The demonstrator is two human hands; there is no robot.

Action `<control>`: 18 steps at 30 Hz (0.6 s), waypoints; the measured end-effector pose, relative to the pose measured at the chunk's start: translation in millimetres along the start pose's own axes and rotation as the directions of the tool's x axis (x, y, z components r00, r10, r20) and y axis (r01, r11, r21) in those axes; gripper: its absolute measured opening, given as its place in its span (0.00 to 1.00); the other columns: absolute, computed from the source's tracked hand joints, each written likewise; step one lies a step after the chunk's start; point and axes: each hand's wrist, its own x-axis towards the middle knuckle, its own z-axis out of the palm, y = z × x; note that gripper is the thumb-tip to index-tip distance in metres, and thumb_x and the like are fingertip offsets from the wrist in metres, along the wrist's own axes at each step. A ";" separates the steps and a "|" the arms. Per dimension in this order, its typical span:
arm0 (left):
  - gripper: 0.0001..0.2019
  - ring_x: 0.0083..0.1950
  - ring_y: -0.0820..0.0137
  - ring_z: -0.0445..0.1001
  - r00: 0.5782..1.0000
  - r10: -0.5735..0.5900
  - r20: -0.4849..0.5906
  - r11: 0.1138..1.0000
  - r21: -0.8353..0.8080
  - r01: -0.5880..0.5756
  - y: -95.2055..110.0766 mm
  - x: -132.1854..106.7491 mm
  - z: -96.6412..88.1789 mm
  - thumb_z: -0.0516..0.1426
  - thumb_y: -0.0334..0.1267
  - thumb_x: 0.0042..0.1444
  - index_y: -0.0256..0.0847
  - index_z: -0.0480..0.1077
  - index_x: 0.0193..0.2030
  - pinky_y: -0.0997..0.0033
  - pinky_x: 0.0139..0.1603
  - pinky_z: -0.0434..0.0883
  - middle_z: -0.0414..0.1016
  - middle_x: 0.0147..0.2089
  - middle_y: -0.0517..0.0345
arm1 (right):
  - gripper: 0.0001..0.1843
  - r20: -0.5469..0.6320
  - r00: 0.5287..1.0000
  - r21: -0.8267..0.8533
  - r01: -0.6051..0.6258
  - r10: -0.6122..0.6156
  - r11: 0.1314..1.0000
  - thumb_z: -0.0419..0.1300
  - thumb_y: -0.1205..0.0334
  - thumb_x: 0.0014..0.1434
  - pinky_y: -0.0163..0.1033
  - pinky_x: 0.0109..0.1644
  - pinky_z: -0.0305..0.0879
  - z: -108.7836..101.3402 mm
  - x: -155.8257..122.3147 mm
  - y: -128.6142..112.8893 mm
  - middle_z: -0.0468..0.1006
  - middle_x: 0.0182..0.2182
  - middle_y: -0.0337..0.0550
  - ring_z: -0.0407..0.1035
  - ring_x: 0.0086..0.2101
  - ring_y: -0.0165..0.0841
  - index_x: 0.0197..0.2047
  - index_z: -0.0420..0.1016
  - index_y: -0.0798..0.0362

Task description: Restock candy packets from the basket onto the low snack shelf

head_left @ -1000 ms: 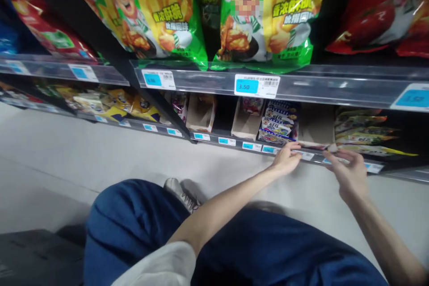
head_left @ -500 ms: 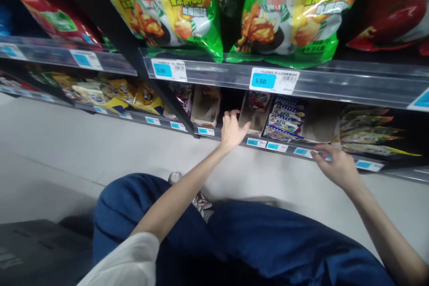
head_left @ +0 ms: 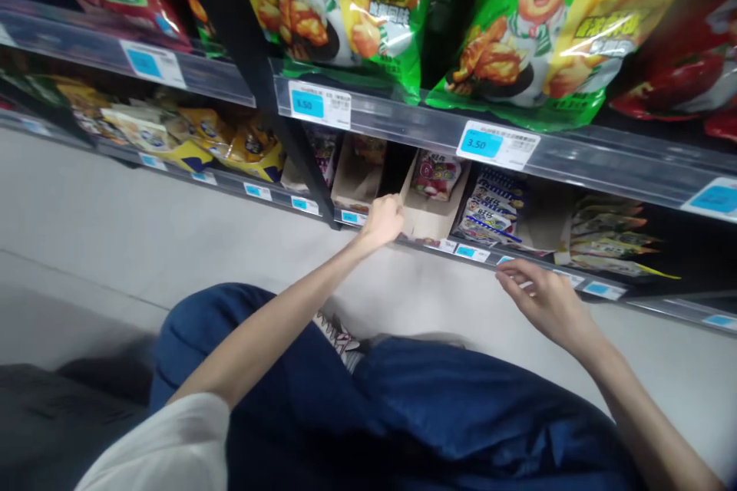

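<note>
My left hand [head_left: 383, 219] is closed at the left wall of an open cardboard display box [head_left: 427, 225] on the bottom shelf; its fingertips are partly hidden. The box juts over the shelf's front edge, and a red and white snack packet [head_left: 436, 175] stands at its back. My right hand [head_left: 541, 298] hovers before the shelf edge, fingers loosely bent and apart, holding nothing. Closest to it are the price labels and a second cardboard box [head_left: 544, 226], beside a stack of blue and white snack packets [head_left: 490, 207].
Above, large green and yellow chip bags [head_left: 530, 38] stand on a shelf with a clear label strip [head_left: 403, 126]. A dark upright post [head_left: 305, 161] divides the bays. Left of it lie yellow boxes of packets [head_left: 253, 157]. My bent knees [head_left: 213, 330] are close below, over the pale floor.
My left hand has closed on the cardboard box, and the box has slid forward past the shelf edge. The right hand has shifted left. The view has moved slightly.
</note>
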 end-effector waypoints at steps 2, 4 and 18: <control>0.13 0.51 0.59 0.76 0.996 0.085 0.013 0.996 0.023 -0.086 -10.2 -33.4 -13.7 0.46 0.28 0.63 0.33 0.72 0.43 0.62 0.56 0.70 0.76 0.45 0.42 | 0.11 -0.099 0.987 0.007 0.127 -0.126 0.992 0.56 0.53 0.68 0.36 0.33 0.71 -7.7 -3.2 -20.8 0.81 0.35 0.40 0.76 0.31 0.34 0.42 0.77 0.49; 0.12 0.49 0.60 0.76 0.989 0.141 0.034 0.990 0.020 -0.142 -21.6 -69.7 -23.8 0.46 0.29 0.64 0.34 0.70 0.40 0.62 0.55 0.70 0.76 0.43 0.44 | 0.08 -0.233 0.934 -0.035 0.270 -0.270 0.962 0.56 0.58 0.68 0.36 0.36 0.71 -19.1 -4.4 -43.4 0.81 0.39 0.42 0.76 0.34 0.33 0.43 0.76 0.50; 0.14 0.43 0.66 0.76 0.936 0.269 0.226 0.958 -0.163 -0.236 -47.5 -163.8 -36.9 0.43 0.31 0.67 0.38 0.70 0.39 0.67 0.50 0.73 0.74 0.41 0.53 | 0.37 0.579 0.529 -0.516 0.827 -0.621 0.223 0.55 0.79 0.54 0.56 0.65 0.59 -12.2 57.8 -118.5 0.62 0.68 0.54 0.58 0.66 0.49 0.68 0.62 0.59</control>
